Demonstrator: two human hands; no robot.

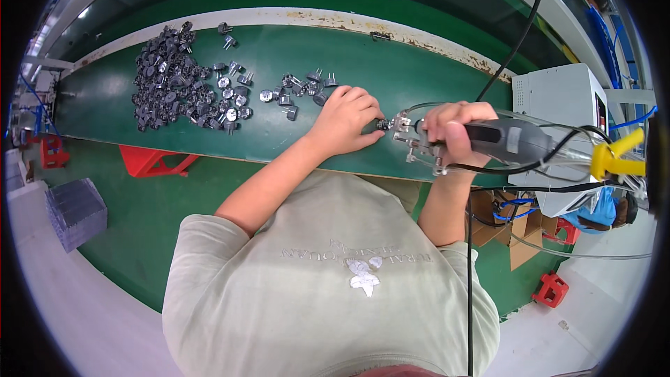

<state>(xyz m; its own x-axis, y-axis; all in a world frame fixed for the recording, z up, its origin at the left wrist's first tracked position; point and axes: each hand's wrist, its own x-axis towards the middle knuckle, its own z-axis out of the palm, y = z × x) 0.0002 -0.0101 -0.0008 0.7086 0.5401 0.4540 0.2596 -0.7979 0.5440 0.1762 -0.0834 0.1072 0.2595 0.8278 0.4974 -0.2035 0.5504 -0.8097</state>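
My right hand (pixel 457 126) is wrapped round a grey and black electric screwdriver (pixel 513 141), which lies level and points left. At its front end sits a metal and clear-plastic nozzle (pixel 406 132) with thin tubes. My left hand (pixel 347 120) is closed, its thumb and fingers pinching a small dark plug (pixel 382 125) against the nozzle's tip. Whether the tip touches the plug I cannot tell. Just left of that hand lie several loose two-pin plugs (pixel 291 113), black with silvery faces. Farther left spreads a large heap of similar plugs (pixel 167 80).
The green bench (pixel 244 143) has a worn white rail (pixel 314 16) along its far side. A white machine (pixel 558 108) stands at the right. Black cables (pixel 530 17) and a yellow bracket (pixel 618 157) hang near the screwdriver. Red stools (pixel 157 160) and cardboard boxes (pixel 523 237) are below.
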